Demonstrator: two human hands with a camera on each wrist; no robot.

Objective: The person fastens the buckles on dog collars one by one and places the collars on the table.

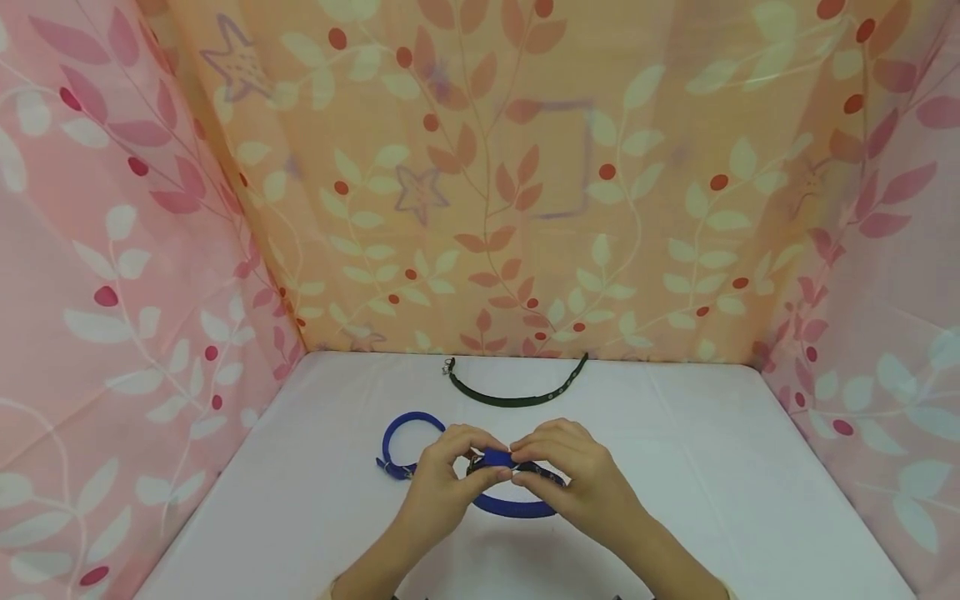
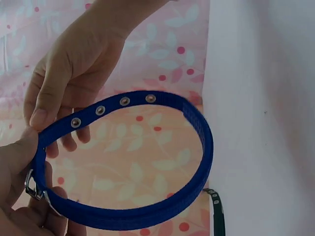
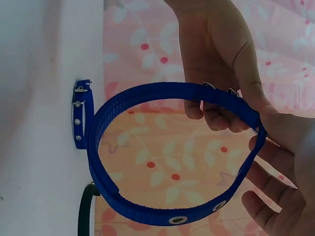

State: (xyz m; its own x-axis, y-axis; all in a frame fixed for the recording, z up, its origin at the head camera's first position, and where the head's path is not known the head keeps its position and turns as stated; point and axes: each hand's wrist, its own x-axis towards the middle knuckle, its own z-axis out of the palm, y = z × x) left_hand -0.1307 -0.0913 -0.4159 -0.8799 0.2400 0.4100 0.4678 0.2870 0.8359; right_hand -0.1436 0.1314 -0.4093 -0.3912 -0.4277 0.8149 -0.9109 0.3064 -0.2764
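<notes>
A blue pet collar (image 1: 517, 507) is held up in both hands, bent into a loop that hangs below the fingers. With thumb and fingers, my left hand (image 1: 441, 479) pinches it at the end with the metal buckle (image 2: 32, 187). My right hand (image 1: 585, 468) pinches the strap beside it, on the side with metal eyelets (image 2: 100, 110). The fingertips of both hands meet where the two ends overlap. In the right wrist view the collar's loop (image 3: 147, 91) faces the camera, and fingers partly hide the join.
A second blue collar (image 1: 415, 416), closed into a ring, lies on the white table (image 1: 300, 500) left of the hands. Toward the back, a dark green collar (image 1: 513, 402) lies open in a curve. Patterned curtains (image 1: 487, 208) stand at the back and both sides.
</notes>
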